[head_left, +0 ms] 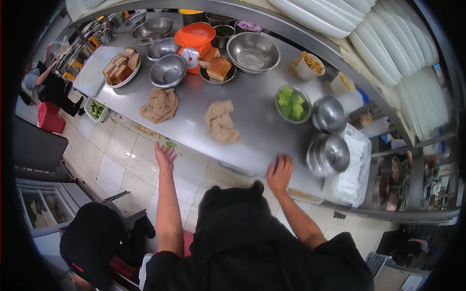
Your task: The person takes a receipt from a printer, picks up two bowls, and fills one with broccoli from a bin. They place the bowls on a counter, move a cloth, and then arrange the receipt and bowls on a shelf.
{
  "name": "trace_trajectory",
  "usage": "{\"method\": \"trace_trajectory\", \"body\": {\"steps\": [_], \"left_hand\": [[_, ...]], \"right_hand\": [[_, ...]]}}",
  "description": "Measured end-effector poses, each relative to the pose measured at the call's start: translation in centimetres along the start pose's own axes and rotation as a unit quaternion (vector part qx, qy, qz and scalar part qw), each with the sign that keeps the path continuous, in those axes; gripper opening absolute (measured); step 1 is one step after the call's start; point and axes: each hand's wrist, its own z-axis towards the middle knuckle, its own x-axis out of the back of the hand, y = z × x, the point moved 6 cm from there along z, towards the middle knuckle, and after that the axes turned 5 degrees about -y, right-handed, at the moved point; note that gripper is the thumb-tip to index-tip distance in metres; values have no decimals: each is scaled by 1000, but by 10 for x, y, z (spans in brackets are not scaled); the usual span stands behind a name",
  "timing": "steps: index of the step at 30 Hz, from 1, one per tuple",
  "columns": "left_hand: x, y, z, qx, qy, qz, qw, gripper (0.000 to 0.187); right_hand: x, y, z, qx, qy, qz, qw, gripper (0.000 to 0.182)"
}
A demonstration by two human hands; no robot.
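My left hand (165, 156) hangs open in the air in front of the steel counter (252, 121), fingers spread, holding nothing; a small green scrap (171, 144) lies just beyond it at the counter's front edge. My right hand (280, 173) rests palm down on that front edge, gripping nothing. Two crumpled beige cloths (221, 121) (160, 105) lie on the counter beyond my hands. A steel bowl of green lettuce (292, 103) stands to the right of them.
Stacked steel bowls (329, 154) stand by my right hand. Further back are an orange scale (193, 42), bread on plates (121, 66), empty steel bowls (252, 51) and fries in cups (308, 65). White plates (388, 39) line the shelf. A person (41, 72) works far left.
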Motion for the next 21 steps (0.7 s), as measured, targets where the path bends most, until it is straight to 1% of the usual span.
{"method": "trace_trajectory", "body": {"steps": [1, 3, 6, 9, 10, 11, 12, 13, 15, 17, 21], "left_hand": [[-10, 15, 7, -12, 15, 1, 1000, 98], [-36, 47, 11, -21, 21, 1, 1000, 93], [-34, 59, 74, -81, 37, -27, 996, 71], [-38, 63, 100, -152, 82, -26, 985, 68], [-42, 65, 86, -120, 162, 1, 979, 69], [-58, 74, 52, -87, 242, 28, 966, 71], [-66, 75, 28, -53, 322, 55, 944, 73], [-69, 70, 32, -53, 327, 88, 939, 74], [-52, 70, 45, -59, 359, 144, 920, 76], [-57, 76, 35, -65, 380, 166, 908, 76], [-65, 81, 21, -57, 386, 162, 906, 75]], "right_hand": [[0, 0, 0, 0, 2, -3, 1000, 44], [0, 0, 1, 1, 1, -5, 1000, 44], [0, -1, 2, 1, -5, -3, 1000, 45], [0, -1, 5, 0, -8, -4, 1000, 45], [-1, -2, 5, -2, -10, -4, 1000, 45], [0, -2, 5, -4, -13, -3, 1000, 45], [2, 0, 3, -6, -15, -4, 1000, 44], [3, 1, 4, -6, -17, -2, 1000, 44], [-4, -3, 7, 3, -28, -1, 1000, 44], [-10, 3, 5, 0, -39, -14, 999, 46], [-7, 3, 6, 1, -36, 4, 999, 47]]}}
